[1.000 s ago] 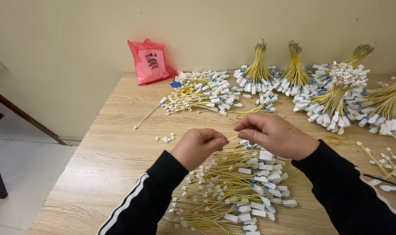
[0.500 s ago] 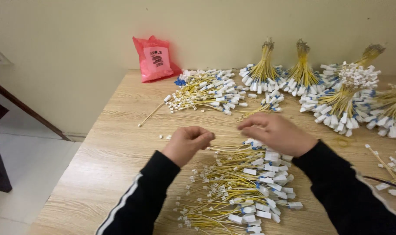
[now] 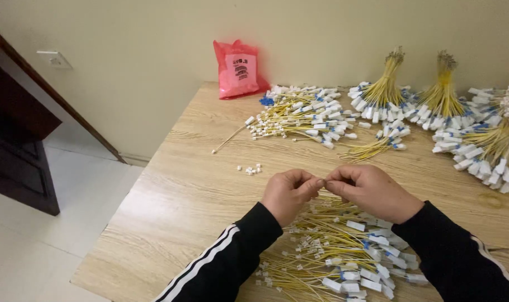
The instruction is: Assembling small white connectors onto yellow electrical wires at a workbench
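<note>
My left hand (image 3: 287,193) and my right hand (image 3: 371,190) meet fingertip to fingertip above a wooden table (image 3: 176,190). Their fingers are pinched together on a thin yellow wire whose end is hidden between them. Directly below the hands lies a loose pile of yellow wires with white tags and connectors (image 3: 335,251). Both arms wear black sleeves with white stripes.
A second loose pile of yellow wires (image 3: 302,117) lies farther back. Tied bundles of the same wires (image 3: 386,92) stand along the wall at right. A red plastic bag (image 3: 237,70) leans on the wall. Several small white connectors (image 3: 250,168) lie loose. The table's left edge drops to a tiled floor.
My hands have drawn together from a slight gap until the fingertips touch. The view has shifted left, showing more floor and dark furniture.
</note>
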